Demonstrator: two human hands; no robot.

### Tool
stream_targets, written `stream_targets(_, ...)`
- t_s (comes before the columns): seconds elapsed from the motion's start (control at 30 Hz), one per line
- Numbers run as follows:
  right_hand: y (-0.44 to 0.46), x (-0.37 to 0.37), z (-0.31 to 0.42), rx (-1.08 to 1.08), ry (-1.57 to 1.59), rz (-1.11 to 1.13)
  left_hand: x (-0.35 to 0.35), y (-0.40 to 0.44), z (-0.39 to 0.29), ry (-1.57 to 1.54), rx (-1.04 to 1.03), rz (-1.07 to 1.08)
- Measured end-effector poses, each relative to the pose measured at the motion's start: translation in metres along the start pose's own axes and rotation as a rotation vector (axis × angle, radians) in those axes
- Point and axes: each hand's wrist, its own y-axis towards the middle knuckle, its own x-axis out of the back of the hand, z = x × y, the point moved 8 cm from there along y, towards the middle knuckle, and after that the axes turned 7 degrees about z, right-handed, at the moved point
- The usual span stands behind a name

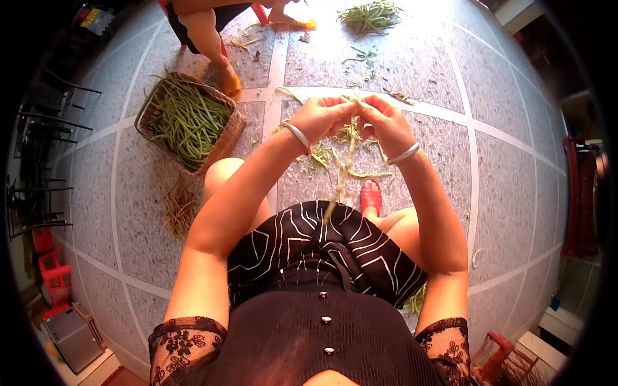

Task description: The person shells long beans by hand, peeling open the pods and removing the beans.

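My left hand [320, 119] and my right hand [387, 122] meet in front of me, fingertips pinched together. Between them is a pale yellowish long bean [351, 145], part of it seeming to dangle below the fingers; its exact ends are hard to make out. Each wrist wears a light bangle. On the floor beneath my hands lie scattered bean scraps and pods [320, 158]. To the left, a woven basket [221, 138] holds a heap of green long beans [187, 122].
Another person's leg and foot [226, 78] are beyond the basket. A pile of green beans [370, 17] lies farther off on the tiled floor [515, 167]. Dry brown roots or stalks [179, 207] lie near my left knee. Red stools [55, 269] stand at far left.
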Motion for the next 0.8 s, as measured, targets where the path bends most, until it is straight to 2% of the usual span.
stream_targets(0.33,0.001,0.000,0.005,0.084,-0.089,-0.051,0.009,0.005,0.007,0.104,0.026,-0.018)
stream_targets(0.63,-0.002,0.007,0.012,0.151,-0.024,-0.127,0.013,0.001,0.009,-0.167,0.098,-0.014)
stream_targets(0.73,-0.002,0.012,0.012,0.148,-0.009,-0.163,0.014,0.000,0.012,-0.133,0.154,-0.077)
stream_targets(0.8,-0.002,0.015,0.012,0.166,0.009,-0.180,0.004,-0.003,0.006,-0.010,0.113,-0.061)
